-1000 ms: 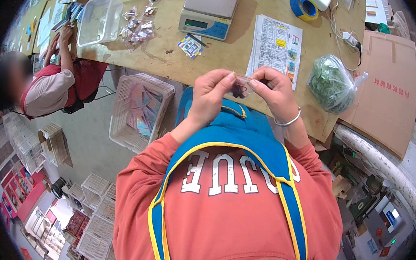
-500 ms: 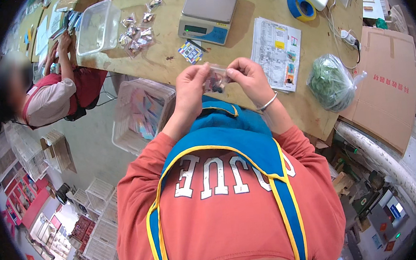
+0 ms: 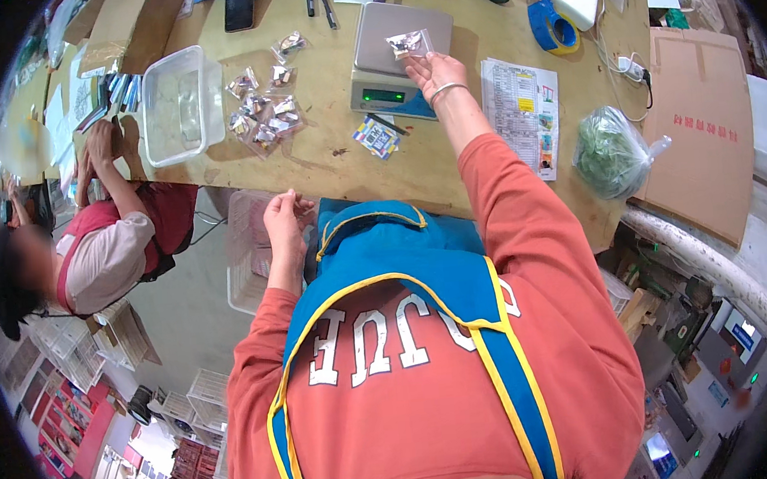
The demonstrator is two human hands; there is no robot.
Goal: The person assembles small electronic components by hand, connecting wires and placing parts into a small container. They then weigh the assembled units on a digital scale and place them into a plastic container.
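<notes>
On the pan of the digital scale lies a small clear plastic bag with small dark and pinkish pieces inside. My right hand, a bracelet at its wrist, reaches over the scale's front; its fingers are apart, the tips at the bag's near corner. Green digits glow on the scale's display. At the table's front edge, above a translucent basket, my left hand hangs with loosely bent fingers and nothing visible in them. Several similar filled bags lie in a cluster left of the scale.
A clear plastic tub stands left of the bags. Printed sheets, blue tape and a knotted bag of greens are on the right. A colourful card lies before the scale. Another person works at the left.
My hands have parted: the right has carried the small bag from in front of me forward onto the scale; the left has dropped back toward the basket.
</notes>
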